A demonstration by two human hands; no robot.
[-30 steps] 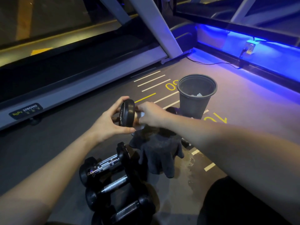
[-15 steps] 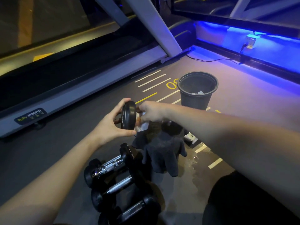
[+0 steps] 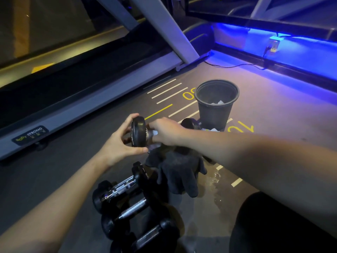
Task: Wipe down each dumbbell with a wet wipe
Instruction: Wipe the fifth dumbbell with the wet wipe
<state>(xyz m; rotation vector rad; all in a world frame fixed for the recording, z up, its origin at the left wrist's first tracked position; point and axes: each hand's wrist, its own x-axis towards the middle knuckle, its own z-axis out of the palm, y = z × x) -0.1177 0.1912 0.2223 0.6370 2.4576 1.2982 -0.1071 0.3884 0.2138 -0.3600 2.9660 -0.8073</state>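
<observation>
I hold a black dumbbell [image 3: 138, 131] in the air over the floor. My left hand [image 3: 119, 145] grips its near end plate between fingers and thumb. My right hand [image 3: 166, 131] is curled round the chrome handle with a white wet wipe [image 3: 154, 133] pressed against it; the far end plate [image 3: 187, 123] shows past my knuckles. Three more dumbbells lie side by side on the floor below: one [image 3: 118, 189], a second [image 3: 131, 210] and a third [image 3: 151, 236] at the bottom edge.
A dark glove-like cloth [image 3: 179, 172] lies heaped under my right wrist, beside a wet patch [image 3: 215, 181] on the floor. A black bin [image 3: 216, 106] holding used wipes stands behind. A treadmill base [image 3: 73, 110] runs along the left; a cable [image 3: 235, 66] crosses the floor.
The held dumbbell has stayed between my hands while my right hand shifted slightly along the handle with the wipe. The view has tilted a little.
</observation>
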